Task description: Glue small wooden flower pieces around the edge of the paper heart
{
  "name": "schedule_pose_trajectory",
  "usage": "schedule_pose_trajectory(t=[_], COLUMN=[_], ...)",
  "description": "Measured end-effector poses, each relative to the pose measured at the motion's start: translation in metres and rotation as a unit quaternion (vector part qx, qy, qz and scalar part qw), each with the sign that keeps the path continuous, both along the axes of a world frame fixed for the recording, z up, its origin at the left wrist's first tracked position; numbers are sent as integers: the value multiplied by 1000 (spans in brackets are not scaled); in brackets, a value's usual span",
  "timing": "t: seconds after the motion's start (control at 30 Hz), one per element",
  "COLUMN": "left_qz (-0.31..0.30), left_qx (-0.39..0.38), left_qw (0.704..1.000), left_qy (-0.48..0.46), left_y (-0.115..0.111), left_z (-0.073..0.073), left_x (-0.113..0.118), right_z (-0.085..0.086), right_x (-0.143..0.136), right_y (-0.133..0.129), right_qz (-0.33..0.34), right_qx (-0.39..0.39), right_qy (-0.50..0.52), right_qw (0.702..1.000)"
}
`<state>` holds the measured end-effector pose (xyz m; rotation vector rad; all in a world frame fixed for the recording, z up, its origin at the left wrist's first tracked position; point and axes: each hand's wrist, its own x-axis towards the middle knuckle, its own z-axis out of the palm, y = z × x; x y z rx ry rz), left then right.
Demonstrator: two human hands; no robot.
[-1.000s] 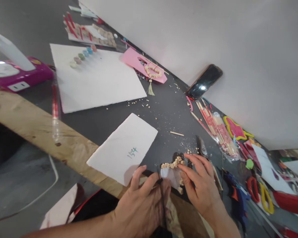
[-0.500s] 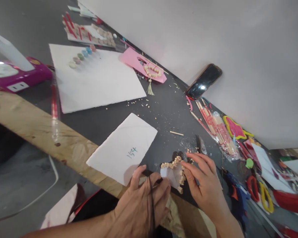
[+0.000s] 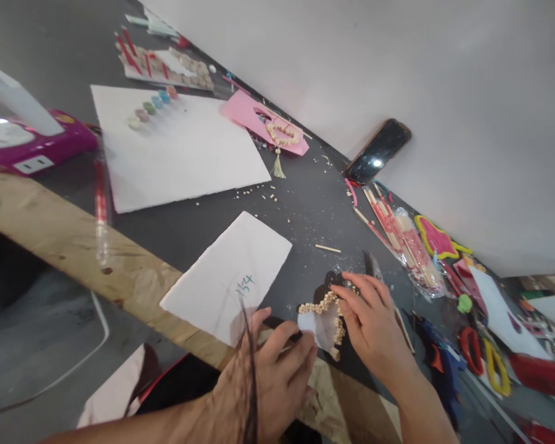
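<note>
A small white piece of card [image 3: 311, 327] lies near the table's front edge, its rim lined with small wooden bits [image 3: 321, 305]. My right hand [image 3: 374, 317] is over the right side of this piece, fingers stretched out and fingertips at the upper wooden bits. Nothing can be made out in its fingers. To the lower left, my left hand [image 3: 277, 370] rests with fingers apart and bent, tips close to the card's left edge; whether they touch it is unclear. Dark shapes [image 3: 330, 277] beside the bits are partly hidden by my right hand.
White board marked 154 [image 3: 231, 271] lies left. Behind are a large white sheet [image 3: 185, 148] with paint pots, a beaded tassel string [image 3: 282, 135] and a phone [image 3: 379, 151]. Rightward are packaged sticks [image 3: 411, 246], pliers [image 3: 374, 268], a blue glue gun [image 3: 437, 351] and scissors [image 3: 494, 367].
My right hand has shifted slightly up and left, its index fingertip now farther over the upper wooden bits. My left hand stays nearly in place, its fingers a little more spread.
</note>
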<state>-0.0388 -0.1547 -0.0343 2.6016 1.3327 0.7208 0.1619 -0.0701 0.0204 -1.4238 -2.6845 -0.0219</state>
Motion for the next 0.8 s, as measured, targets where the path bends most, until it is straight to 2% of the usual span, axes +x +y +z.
schedule_pose_trajectory(t=[0.2,0.8], left_qz=[-4,19], left_qx=[-8,20], left_qw=[1000,1000], left_qy=[0,-1], left_y=[0,1], left_z=[-4,-1], left_x=[1,2], right_z=[0,2], right_x=[1,-7], right_y=[-1,-1], right_qz=[-3,24], right_qx=[3,5], right_qy=[-6,22], right_qw=[1000,999])
